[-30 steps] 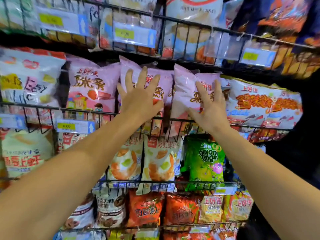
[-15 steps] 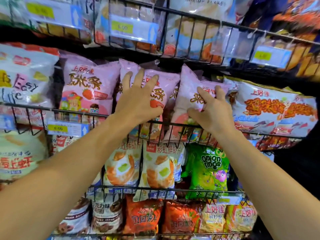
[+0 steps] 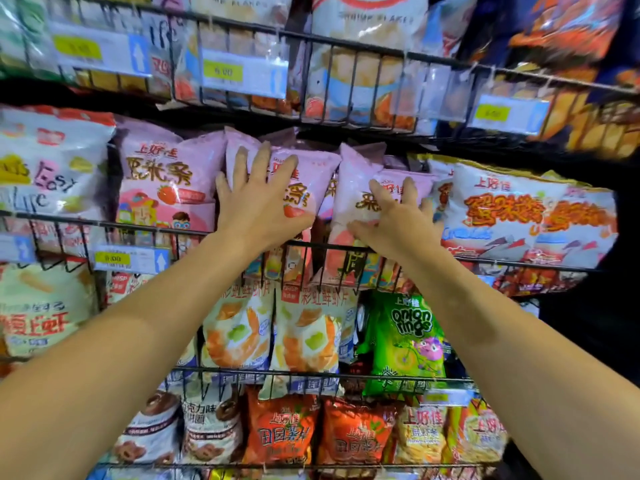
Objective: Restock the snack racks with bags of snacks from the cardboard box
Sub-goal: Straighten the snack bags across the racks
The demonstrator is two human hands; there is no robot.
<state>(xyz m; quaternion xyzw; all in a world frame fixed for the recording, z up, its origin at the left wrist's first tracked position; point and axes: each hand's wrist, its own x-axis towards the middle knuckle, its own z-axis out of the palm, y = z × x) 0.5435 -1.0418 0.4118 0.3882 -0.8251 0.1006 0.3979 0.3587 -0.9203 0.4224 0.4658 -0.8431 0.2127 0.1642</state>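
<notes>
Both arms reach up to the second wire rack (image 3: pixel 207 233), where pink strawberry snack bags stand in a row behind the front rail; the left hand (image 3: pixel 258 206) lies flat on the middle pink bag (image 3: pixel 308 181), fingers (image 3: pixel 264 161) straight and spread apart, pressing it back; the right hand (image 3: pixel 398 220) rests on the pink bag beside it (image 3: pixel 356 181), fingers lightly bent and spread over its face, thumb low near the rail; a green onion rings bag (image 3: pixel 405 344) hangs in the rack below; the cardboard box is out of view.
</notes>
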